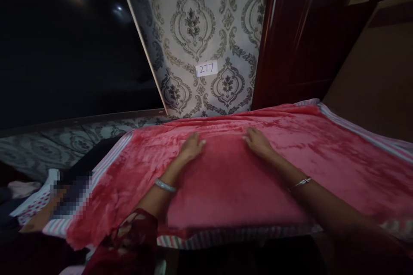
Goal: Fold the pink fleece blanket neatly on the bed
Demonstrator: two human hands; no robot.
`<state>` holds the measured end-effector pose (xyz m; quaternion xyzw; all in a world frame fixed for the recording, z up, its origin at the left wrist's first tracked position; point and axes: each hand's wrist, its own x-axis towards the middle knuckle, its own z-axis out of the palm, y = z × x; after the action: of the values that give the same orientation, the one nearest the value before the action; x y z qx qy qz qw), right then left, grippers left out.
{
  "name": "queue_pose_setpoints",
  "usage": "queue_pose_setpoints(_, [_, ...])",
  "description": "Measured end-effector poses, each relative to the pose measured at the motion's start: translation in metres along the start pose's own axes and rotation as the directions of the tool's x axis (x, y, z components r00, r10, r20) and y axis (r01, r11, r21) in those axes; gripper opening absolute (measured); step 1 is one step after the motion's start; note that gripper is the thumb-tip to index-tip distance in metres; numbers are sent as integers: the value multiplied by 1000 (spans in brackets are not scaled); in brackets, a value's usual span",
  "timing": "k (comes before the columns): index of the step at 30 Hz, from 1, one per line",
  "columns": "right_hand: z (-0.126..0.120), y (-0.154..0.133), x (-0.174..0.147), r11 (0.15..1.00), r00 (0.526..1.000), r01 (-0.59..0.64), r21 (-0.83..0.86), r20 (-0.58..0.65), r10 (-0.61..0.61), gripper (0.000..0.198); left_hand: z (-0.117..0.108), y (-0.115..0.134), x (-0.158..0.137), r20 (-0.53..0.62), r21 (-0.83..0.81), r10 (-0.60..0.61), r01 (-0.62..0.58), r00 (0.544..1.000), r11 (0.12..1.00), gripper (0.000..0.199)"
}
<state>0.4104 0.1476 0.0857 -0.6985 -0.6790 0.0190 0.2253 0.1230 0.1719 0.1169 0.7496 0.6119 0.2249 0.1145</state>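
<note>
A folded piece of pink plush cloth point(235, 184) lies flat in the middle of a spread red-pink plush blanket point(325, 150) with a striped border. My left hand point(192, 146) rests at the far left corner of the folded piece, fingers stretched forward and thumb apart. At its far right corner lies my right hand point(258, 142), palm down with the fingers extended. Nothing is gripped in either hand. Both hands are slightly blurred.
Behind the blanket is a patterned wall with a paper label point(207, 68) reading 277. A large dark screen point(71, 43) stands at the left, a cardboard box point(377, 64) at the right. Dotted cloth point(34, 208) and other items lie at lower left.
</note>
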Motion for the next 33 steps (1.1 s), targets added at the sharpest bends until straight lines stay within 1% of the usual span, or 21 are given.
queue_pose_setpoints(1, [3,-13,-2,996,996,84,-28,33,-83,56,8,13,-5,54,26,68,-69,996,997,62])
queue_pose_setpoints(2, [8,-24,-5,990,989,132,-52,70,-128,55,16,24,-11,128,89,129,-141,983,986,66])
queue_pose_setpoints(4, [20,-38,-12,981,980,166,-102,126,-153,56,33,36,-23,225,216,172,-222,959,951,70])
queue_pose_setpoints(5, [26,-41,-16,978,979,170,-123,137,-153,56,40,37,-29,242,271,180,-245,953,931,70])
queue_pose_setpoints(7, [38,-40,-23,972,979,179,-150,129,-160,56,51,32,-39,223,336,189,-258,956,906,69])
queue_pose_setpoints(10, [49,-33,-29,971,981,182,-153,97,-169,55,60,21,-44,184,370,206,-262,961,892,68])
queue_pose_setpoints(15, [51,-31,-28,975,983,172,-137,88,-161,55,58,18,-41,178,385,222,-276,959,881,67])
queue_pose_setpoints(18, [50,-32,-27,978,983,168,-123,94,-157,56,50,16,-37,157,419,172,-224,972,880,65])
queue_pose_setpoints(23, [46,-26,-23,984,987,141,-106,89,-132,55,35,1,-29,123,479,-4,-56,992,876,67])
queue_pose_setpoints(26, [39,-13,-19,987,995,67,-144,87,-55,54,27,-11,-25,93,464,-97,43,991,885,69])
queue_pose_setpoints(28, [35,-1,-16,988,996,4,-155,85,9,54,23,-18,-22,91,424,-171,117,981,898,70])
queue_pose_setpoints(31, [33,17,-12,990,991,-90,-113,89,100,54,18,-26,-19,94,352,-248,201,964,914,71])
queue_pose_setpoints(33, [33,25,-11,987,983,-146,-72,104,152,55,16,-30,-18,84,305,-270,234,959,923,69])
